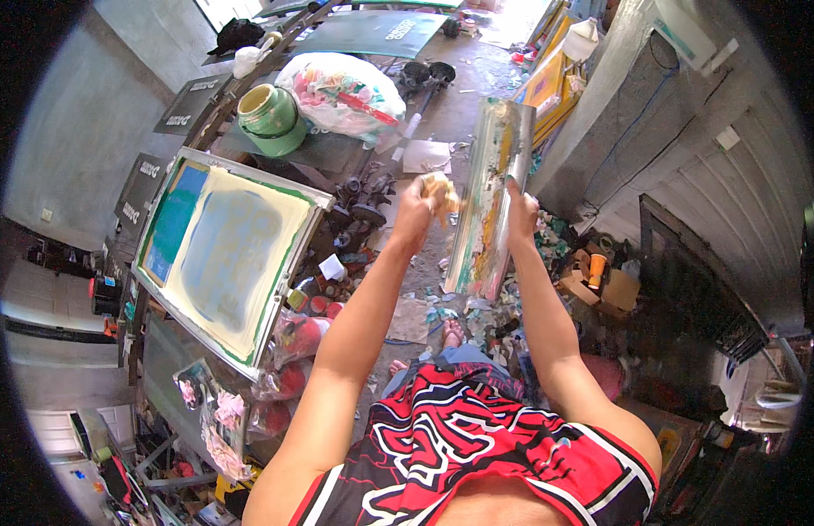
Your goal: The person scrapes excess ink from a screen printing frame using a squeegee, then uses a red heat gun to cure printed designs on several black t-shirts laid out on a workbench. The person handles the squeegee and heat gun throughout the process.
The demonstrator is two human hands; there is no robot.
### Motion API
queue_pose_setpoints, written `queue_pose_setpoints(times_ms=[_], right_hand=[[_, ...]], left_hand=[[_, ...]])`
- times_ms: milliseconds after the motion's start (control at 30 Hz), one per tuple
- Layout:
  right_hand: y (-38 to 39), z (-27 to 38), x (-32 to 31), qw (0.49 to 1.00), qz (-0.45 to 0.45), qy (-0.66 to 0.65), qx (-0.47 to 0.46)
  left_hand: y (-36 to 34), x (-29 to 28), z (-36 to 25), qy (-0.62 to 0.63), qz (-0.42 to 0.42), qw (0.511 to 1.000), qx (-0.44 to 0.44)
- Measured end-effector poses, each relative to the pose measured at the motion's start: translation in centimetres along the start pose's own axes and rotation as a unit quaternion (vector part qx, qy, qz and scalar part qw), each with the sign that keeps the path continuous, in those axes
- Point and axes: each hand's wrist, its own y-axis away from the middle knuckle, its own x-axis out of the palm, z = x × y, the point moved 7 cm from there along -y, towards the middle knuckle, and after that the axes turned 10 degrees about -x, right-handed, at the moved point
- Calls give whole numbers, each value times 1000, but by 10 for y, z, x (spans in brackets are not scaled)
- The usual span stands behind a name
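Observation:
My right hand (522, 213) grips the right edge of a long, silvery metal bar with a channelled face (490, 197), held up in front of me at a slight tilt. Smears of yellow, green, red and dark paint run along its face. A crumpled yellowish rag (440, 193) is bunched in my left hand (416, 215), just left of the bar; whether it touches the metal I cannot tell. To the left lies a framed printing screen (289, 210), its mesh cream with a grey-blue middle and a blue-green strip.
A green paint bucket (273, 123) and a stuffed clear plastic bag (341, 92) stand behind the screen. Scraps litter the floor below the bar. At right are a cardboard box (619, 291), an orange cup (597, 270) and a grey pillar (600, 123). Yellow frames (547, 88) lean farther back.

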Motion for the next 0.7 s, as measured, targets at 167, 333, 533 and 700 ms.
queue_pose_setpoints(times_ms=[167, 333, 533, 700], right_hand=[[21, 12, -5, 999, 40, -26, -7], [36, 22, -19, 998, 43, -14, -36], [30, 22, -31, 998, 20, 14, -51], [7, 18, -44, 999, -18, 16, -34]], left_hand=[[-49, 28, -60, -55, -21, 996, 66], [-80, 44, -104, -184, -120, 962, 164], [-59, 68, -91, -336, -186, 872, 302], [-27, 75, -23, -351, -146, 890, 251]])
